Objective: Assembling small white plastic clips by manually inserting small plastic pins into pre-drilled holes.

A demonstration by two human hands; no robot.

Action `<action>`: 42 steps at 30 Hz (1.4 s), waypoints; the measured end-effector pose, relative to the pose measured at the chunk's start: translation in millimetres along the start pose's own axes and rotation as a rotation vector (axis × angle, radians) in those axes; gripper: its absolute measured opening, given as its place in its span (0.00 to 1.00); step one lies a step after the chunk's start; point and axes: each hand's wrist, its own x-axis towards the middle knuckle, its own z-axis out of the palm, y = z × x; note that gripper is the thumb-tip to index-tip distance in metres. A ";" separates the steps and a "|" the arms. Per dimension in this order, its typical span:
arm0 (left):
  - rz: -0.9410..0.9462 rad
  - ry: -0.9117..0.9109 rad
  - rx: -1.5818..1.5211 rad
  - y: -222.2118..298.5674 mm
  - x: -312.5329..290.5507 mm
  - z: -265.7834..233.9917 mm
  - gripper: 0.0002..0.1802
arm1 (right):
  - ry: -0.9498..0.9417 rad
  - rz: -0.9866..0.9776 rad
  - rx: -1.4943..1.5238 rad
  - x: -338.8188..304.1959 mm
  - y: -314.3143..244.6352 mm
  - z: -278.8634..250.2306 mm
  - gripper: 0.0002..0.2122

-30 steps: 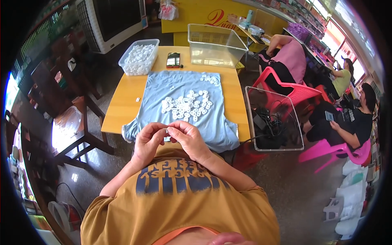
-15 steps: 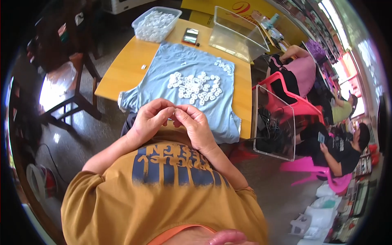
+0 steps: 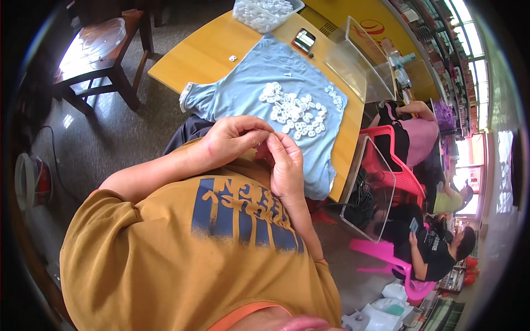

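Pieces (image 3: 292,114) on cloth (image 3: 243,99), long axes mixed

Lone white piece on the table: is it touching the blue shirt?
Apart: the head view shows yellow tabletop between the lone white piece and the blue shirt.

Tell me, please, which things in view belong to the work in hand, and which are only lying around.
Probably in the work:
left hand and right hand, fingertips together, any held piece hidden
white pieces
blue cloth under them
tub of similar pieces

Probably just lying around:
phone
wooden chair
dark cables
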 end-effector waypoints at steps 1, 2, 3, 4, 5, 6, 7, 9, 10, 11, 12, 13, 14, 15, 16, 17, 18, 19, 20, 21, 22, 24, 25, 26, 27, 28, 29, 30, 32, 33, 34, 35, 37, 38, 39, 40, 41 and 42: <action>-0.014 -0.010 -0.019 -0.1 -0.4 0.2 0.09 | -0.003 0.007 0.002 0.7 1.5 0.4 0.07; -0.029 -0.020 -0.039 -0.6 -0.1 0.0 0.09 | 0.008 0.007 0.003 0.9 2.3 0.3 0.07; -0.032 -0.026 -0.012 -1.8 1.8 -1.8 0.09 | 0.020 0.007 0.004 2.0 3.0 -0.3 0.08; -0.039 -0.024 -0.014 -2.8 2.0 -0.7 0.09 | 0.004 -0.009 -0.027 4.5 3.1 -2.8 0.08; -0.013 -0.015 -0.038 -3.7 2.1 0.7 0.09 | 0.006 -0.003 -0.025 4.4 3.7 -3.0 0.08; 0.014 -0.006 -0.062 -4.6 1.9 1.6 0.08 | 0.013 0.003 -0.020 3.9 3.8 -2.8 0.07; 0.011 -0.007 -0.060 -5.3 2.7 1.4 0.08 | 0.020 0.005 -0.014 4.9 3.5 -2.3 0.07; -0.006 0.013 -0.038 -7.4 3.7 1.4 0.08 | 0.021 0.013 -0.003 6.6 3.6 -2.9 0.07; -0.009 0.011 -0.035 -7.5 3.9 0.9 0.08 | 0.023 0.019 0.006 6.5 3.7 -3.1 0.07; 0.027 0.030 0.030 -7.7 3.6 -0.3 0.08 | 0.025 0.018 0.010 6.3 5.0 -3.5 0.07; 0.063 0.048 0.094 -8.1 3.2 -1.4 0.08 | 0.020 -0.006 -0.025 5.8 7.2 -4.2 0.07; 0.064 0.047 0.096 -8.8 3.0 -2.1 0.08 | 0.014 -0.032 -0.062 5.6 7.8 -4.6 0.07; 0.086 0.068 0.139 -10.2 2.8 -2.7 0.08 | 0.015 -0.033 -0.061 5.4 7.2 -4.3 0.07; 0.109 0.089 0.181 -11.8 2.9 -3.1 0.08 | 0.013 -0.033 -0.061 5.2 6.2 -3.7 0.07; 0.108 0.089 0.182 -14.2 3.1 -3.2 0.08 | 0.011 -0.032 -0.060 4.7 5.8 -3.2 0.06; 0.115 0.103 0.188 -16.8 3.5 -3.3 0.09 | 0.011 -0.030 -0.059 4.1 5.1 -2.1 0.06; 0.122 0.118 0.193 -18.3 3.7 -3.5 0.09 | 0.009 -0.041 -0.058 3.6 4.2 -0.8 0.06; 0.119 0.116 0.194 -16.3 3.5 -4.1 0.09 | 0.009 -0.052 -0.056 3.4 4.1 -0.3 0.05; 0.104 0.093 0.241 -12.2 3.0 -4.9 0.09 | 0.012 -0.050 -0.054 3.4 4.4 -0.9 0.05; 0.088 0.069 0.289 -10.3 2.8 -5.5 0.09 | 0.006 -0.045 -0.044 3.6 4.6 -2.0 0.05; 0.084 0.069 0.289 -10.7 2.2 -5.9 0.09 | -0.002 -0.038 -0.034 3.3 5.1 -2.4 0.05; 0.085 0.068 0.219 -11.5 1.1 -6.9 0.10 | -0.001 -0.012 0.001 3.5 4.9 -2.3 0.05; 0.080 0.068 0.220 -11.8 1.3 -7.7 0.10 | -0.002 0.011 0.035 4.5 4.8 -2.4 0.05; 0.106 0.056 0.236 -11.7 1.4 -8.8 0.10 | -0.003 0.011 0.043 5.5 5.1 -2.4 0.06; 0.131 0.044 0.252 -11.4 1.3 -9.7 0.10 | -0.003 0.015 0.046 5.5 5.3 -2.6 0.06; 0.126 0.045 0.253 -11.3 1.1 -10.5 0.10 | -0.001 0.037 0.061 5.9 5.6 -2.7 0.06; 0.137 0.039 0.266 -10.9 1.1 -11.0 0.09 | 0.000 0.059 0.076 6.2 5.7 -2.9 0.06; 0.147 0.035 0.279 -10.3 1.1 -11.5 0.09 | -0.001 0.063 0.080 6.9 5.6 -3.2 0.06; 0.131 0.029 0.261 -8.2 0.1 -11.8 0.09 | -0.001 0.086 0.105 7.1 5.4 -3.8 0.06; 0.121 0.023 0.241 -7.2 0.2 -11.8 0.09 | 0.005 0.073 0.090 6.9 4.3 -2.4 0.06; 0.124 0.026 0.247 -7.3 0.3 -12.4 0.09 | 0.013 0.065 0.079 6.0 4.7 -1.1 0.06; 0.136 0.026 0.246 -7.3 0.6 -12.7 0.09 | 0.022 0.057 0.069 5.4 4.9 -0.5 0.06; 0.126 0.013 0.240 -3.8 2.8 -12.7 0.09 | 0.007 0.052 0.062 6.2 3.7 -1.9 0.05; 0.114 0.019 0.245 -2.1 2.6 -11.9 0.09 | 0.004 0.047 0.052 6.3 3.6 -2.5 0.05; 0.057 0.024 0.172 -0.9 2.0 -11.0 0.09 | 0.010 0.041 0.039 6.0 5.0 -3.2 0.05; 0.007 0.029 0.096 -0.3 1.0 -9.9 0.09 | 0.005 0.048 0.044 6.0 5.8 -4.1 0.05; -0.041 0.020 0.048 -1.8 0.2 -9.7 0.09 | -0.002 0.035 0.039 5.9 6.7 -5.1 0.05; -0.047 0.024 0.051 -1.5 -0.6 -8.5 0.09 | -0.008 0.021 0.033 5.5 7.8 -5.7 0.05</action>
